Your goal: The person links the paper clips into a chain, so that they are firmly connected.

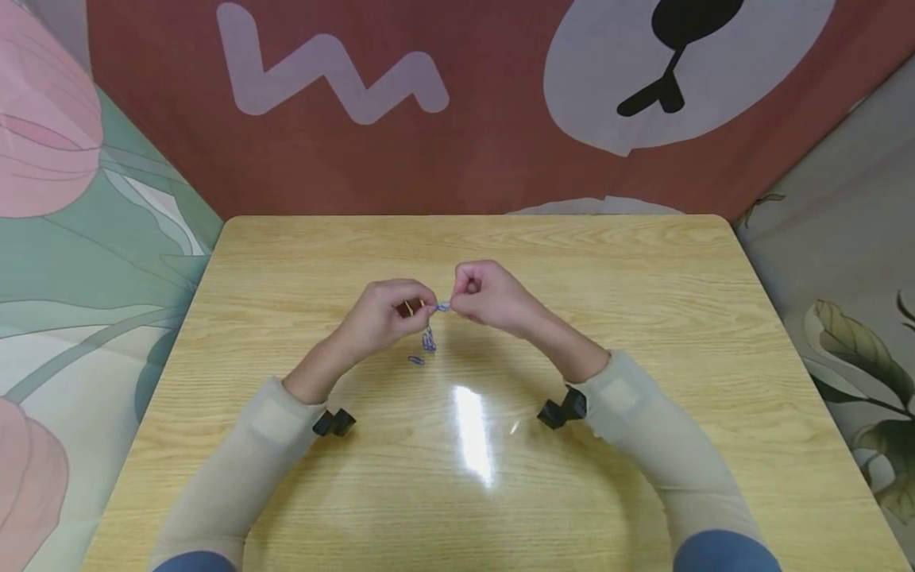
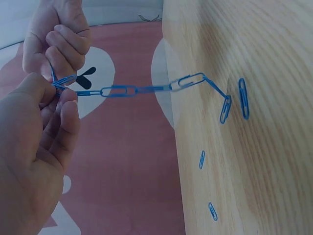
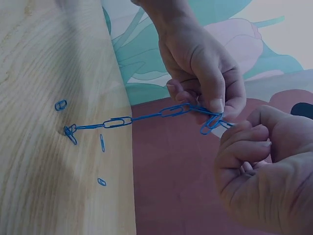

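A chain of blue paper clips [image 2: 117,91] hangs from my left hand [image 1: 379,318], its lower end down at the tabletop. Thumb and fingertips of that hand pinch the top of the chain. Close beside it, my right hand [image 1: 493,298] pinches a blue paper clip that juts out between the two hands; its fingertips cover part of it. In the right wrist view, clips [image 3: 212,122] cross one another at the left fingertips. One loose paper clip [image 2: 243,98] lies by the chain's lower end.
Two more loose paper clips [image 2: 202,160] [image 2: 212,211] lie on the wooden table [image 1: 286,254] farther off. A red printed cloth [image 1: 486,159] hangs behind the table's back edge. Small black devices [image 1: 563,407] are worn at both wrists.
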